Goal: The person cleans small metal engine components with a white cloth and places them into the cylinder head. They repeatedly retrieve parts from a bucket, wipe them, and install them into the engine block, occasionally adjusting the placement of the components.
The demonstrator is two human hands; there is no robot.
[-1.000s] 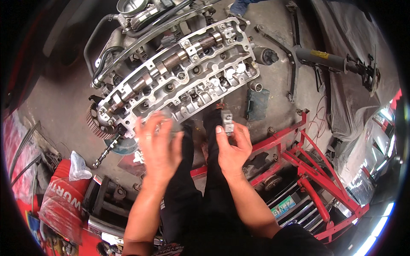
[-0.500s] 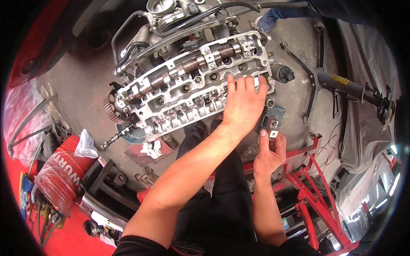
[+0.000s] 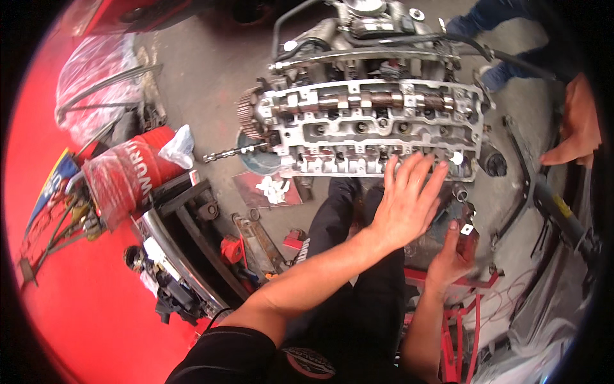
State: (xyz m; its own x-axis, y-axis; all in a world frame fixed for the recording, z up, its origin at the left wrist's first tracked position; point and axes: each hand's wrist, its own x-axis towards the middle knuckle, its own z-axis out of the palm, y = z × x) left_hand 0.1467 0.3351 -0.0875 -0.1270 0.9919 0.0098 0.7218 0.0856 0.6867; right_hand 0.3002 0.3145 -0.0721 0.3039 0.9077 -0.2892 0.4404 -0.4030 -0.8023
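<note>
One cylinder head [image 3: 371,128] sits on the concrete floor [image 3: 204,89], cam cover off, one camshaft [image 3: 377,101] running along the top with a single toothed sprocket [image 3: 248,114] on its left end. The left hand [image 3: 409,201] is stretched out flat just at the near edge of the head, all fingers spread wide and holding nothing. The right hand [image 3: 455,253] is lower down and to the right, curled around one small metal part [image 3: 465,221] with a pale square face, thumb on top. Can't make out exactly what the part is.

A third hand [image 3: 575,125], someone else's, pokes in from the right edge, fingers bent, above a long black strut [image 3: 563,217] with a yellow label.

Left side: one red cylindrical can [image 3: 131,176] with white lettering, wrapped in clear plastic, and one crumpled white bag [image 3: 179,146] just beside it. One clear plastic bundle [image 3: 96,83] further up. A flat dark red card [image 3: 268,189] with white scraps lies under the sprocket end. Red steel frame [image 3: 457,320] at bottom right.
</note>
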